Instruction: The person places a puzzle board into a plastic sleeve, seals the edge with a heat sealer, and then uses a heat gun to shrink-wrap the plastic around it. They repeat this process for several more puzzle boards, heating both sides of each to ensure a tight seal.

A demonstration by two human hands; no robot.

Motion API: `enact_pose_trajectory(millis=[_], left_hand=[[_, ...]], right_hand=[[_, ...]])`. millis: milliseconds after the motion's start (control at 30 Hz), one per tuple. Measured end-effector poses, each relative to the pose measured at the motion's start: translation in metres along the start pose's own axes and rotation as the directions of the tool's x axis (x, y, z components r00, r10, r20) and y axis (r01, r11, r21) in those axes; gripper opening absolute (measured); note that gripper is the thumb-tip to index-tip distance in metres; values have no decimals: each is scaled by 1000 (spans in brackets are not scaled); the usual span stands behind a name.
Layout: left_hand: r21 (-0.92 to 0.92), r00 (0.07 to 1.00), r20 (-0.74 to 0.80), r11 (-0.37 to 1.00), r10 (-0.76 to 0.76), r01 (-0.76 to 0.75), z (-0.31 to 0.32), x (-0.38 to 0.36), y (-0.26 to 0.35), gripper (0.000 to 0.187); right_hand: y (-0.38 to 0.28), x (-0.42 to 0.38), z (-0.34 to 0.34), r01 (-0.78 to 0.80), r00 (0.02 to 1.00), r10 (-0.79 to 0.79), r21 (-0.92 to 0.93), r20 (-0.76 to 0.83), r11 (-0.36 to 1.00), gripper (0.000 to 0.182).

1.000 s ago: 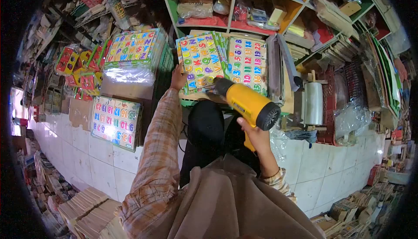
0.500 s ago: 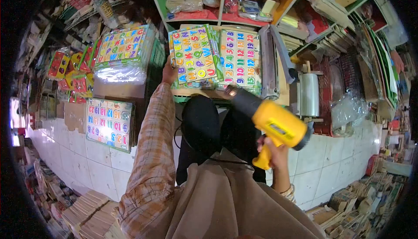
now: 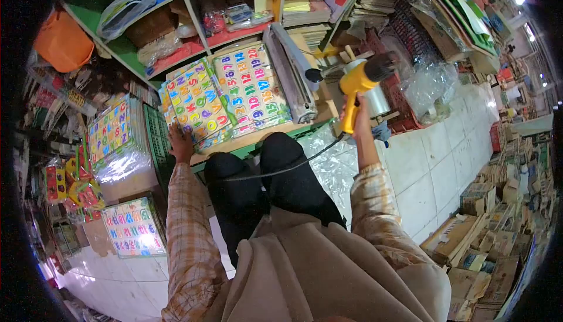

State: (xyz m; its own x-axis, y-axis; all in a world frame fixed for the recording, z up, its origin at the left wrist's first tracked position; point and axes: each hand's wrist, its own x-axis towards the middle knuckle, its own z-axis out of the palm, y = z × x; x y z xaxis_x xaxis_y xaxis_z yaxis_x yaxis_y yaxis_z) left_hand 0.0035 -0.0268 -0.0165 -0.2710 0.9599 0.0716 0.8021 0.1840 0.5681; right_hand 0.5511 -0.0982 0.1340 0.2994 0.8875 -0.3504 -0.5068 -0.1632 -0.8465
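My right hand [image 3: 362, 113] is closed round the handle of a yellow heat gun [image 3: 359, 80], whose dark nozzle points up and to the right. A cord runs from the gun's handle across my knees. At the lower left edge of an alphabet board [image 3: 196, 102] my left hand [image 3: 180, 142] rests, its fingers apart and touching the edge. The board has bright raised letters and lies tilted on a pile of similar boards. Beside it on the right lies a number board [image 3: 251, 87] with coloured numerals.
A long bar-shaped sealer [image 3: 291, 76] stands right of the boards, next to a plastic film roll [image 3: 375, 100]. On the left are a wrapped stack of alphabet boards [image 3: 111, 131] and another number board [image 3: 134, 228]. Shelves [image 3: 202, 46] rise behind; cardboard [image 3: 451, 237] lies at right.
The heat gun has moved away from the boards to the right, and its nozzle has swung from upper left to upper right. My view has turned rightward. My left hand stays by the alphabet board.
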Motion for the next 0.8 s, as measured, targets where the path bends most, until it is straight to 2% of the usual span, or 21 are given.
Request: enact_pose_trajectory(millis=[33,100,167,233,267,300,367,433,467,567,600,633,700,800], left_hand=[[-96,998,13,994,59,-57,0,6,-13,68],[-288,984,23,944,175,-161,3,19,-37,64],[-98,994,-7,989,109,-109,-10,13,-16,56],[-162,974,-11,961,225,-224,-15,20,-27,55],[-260,977,119,955,179,-144,-21,22,-27,59],[-122,987,75,983,146,-136,-23,22,-25,60],[158,995,-24,983,95,-90,-30,3,16,62],[231,993,-41,968,111,-99,-27,4,41,65],[268,992,-52,958,117,-99,-25,5,51,66],[430,980,76,880,186,-200,-22,-1,83,71],[501,969,70,831,238,-241,-13,0,77,72],[497,969,68,835,236,-238,-12,0,80,71],[496,972,60,838,227,-227,-15,-2,84,71],[513,962,64,818,267,-261,-15,0,74,71]], right_hand=[[4,5,4,-67,997,66,-21,-36,998,49],[27,42,-10,-105,989,110,-50,98,993,50],[34,62,-6,-149,966,160,-68,205,987,54],[43,82,-5,-196,957,210,-89,202,977,55],[47,91,-3,-217,953,230,-87,199,972,56],[51,100,-2,-238,948,250,-84,196,968,57],[56,112,-4,-256,946,270,-99,182,962,58],[59,119,1,-250,947,271,-137,171,959,58],[51,109,13,-251,956,272,-171,110,953,60],[47,103,25,-213,969,239,-268,67,940,61],[44,100,28,-205,971,232,-308,54,929,64],[41,95,33,-200,978,209,-339,-10,919,66],[44,97,27,-160,985,174,-439,-10,884,65],[73,129,-6,-68,997,38,-530,-66,845,65]])
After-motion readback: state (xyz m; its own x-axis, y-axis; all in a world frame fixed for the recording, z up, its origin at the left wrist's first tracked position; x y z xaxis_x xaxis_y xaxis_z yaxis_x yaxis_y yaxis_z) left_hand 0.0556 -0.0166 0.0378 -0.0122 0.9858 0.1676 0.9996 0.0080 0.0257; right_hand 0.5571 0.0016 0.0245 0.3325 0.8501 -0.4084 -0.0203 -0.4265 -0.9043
